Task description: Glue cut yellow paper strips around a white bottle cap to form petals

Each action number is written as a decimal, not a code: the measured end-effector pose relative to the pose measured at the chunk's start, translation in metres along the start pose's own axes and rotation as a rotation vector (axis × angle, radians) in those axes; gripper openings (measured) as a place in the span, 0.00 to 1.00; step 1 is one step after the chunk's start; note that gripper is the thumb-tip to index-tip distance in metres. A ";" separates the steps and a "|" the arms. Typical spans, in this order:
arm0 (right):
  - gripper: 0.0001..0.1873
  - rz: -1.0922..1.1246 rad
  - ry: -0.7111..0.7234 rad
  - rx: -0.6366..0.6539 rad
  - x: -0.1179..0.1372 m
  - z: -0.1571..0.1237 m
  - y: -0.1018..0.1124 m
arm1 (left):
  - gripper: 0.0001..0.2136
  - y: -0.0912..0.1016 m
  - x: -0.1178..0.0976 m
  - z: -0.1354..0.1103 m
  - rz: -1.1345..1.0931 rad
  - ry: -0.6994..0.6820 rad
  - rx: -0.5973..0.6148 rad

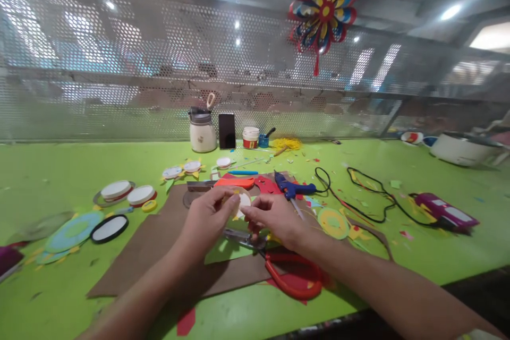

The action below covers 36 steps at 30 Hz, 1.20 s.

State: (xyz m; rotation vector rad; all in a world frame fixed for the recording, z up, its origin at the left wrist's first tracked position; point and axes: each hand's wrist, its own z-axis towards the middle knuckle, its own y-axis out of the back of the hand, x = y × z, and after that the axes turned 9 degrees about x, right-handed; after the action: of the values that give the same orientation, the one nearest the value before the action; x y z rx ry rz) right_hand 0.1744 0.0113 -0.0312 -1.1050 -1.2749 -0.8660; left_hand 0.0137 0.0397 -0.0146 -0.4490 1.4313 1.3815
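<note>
My left hand (210, 218) and my right hand (274, 218) meet above the brown paper sheet (151, 249). Both pinch a small round pale disc (242, 203) between fingertips, the left from its left side, the right from below right. Under my right wrist lie scissors with red handles (297, 276), their blades pointing left beneath my hands. A green paper piece (225, 252) lies under the blades.
A blue glue gun (292, 188) lies just behind my hands, its black cord (358, 196) running right to a purple box (444, 211). Round lids and paper rings (115, 191) lie at left. A jar, phone and pots stand at the back. A paper pinwheel (324, 8) hangs above.
</note>
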 end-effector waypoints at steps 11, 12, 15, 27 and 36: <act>0.22 0.135 0.055 -0.045 0.005 -0.005 -0.008 | 0.07 -0.002 0.001 0.000 -0.027 -0.194 -0.090; 0.22 0.131 0.056 -0.049 0.006 -0.006 -0.008 | 0.08 -0.001 0.000 0.000 -0.033 -0.180 -0.099; 0.22 0.108 0.063 -0.046 0.007 -0.007 -0.009 | 0.10 0.001 -0.006 -0.001 -0.063 -0.021 -0.071; 0.18 -0.666 0.151 -0.069 0.036 -0.005 0.035 | 0.13 0.013 -0.015 0.005 -0.090 0.109 0.088; 0.10 -1.418 0.000 0.041 0.055 0.001 0.134 | 0.16 0.016 -0.006 0.008 -0.039 0.128 0.238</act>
State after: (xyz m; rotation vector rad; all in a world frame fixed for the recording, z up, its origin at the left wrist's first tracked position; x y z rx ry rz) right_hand 0.3083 0.0536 0.0033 0.0209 -2.0292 -1.8094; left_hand 0.0060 0.0487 0.0006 -0.4140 1.6598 1.1504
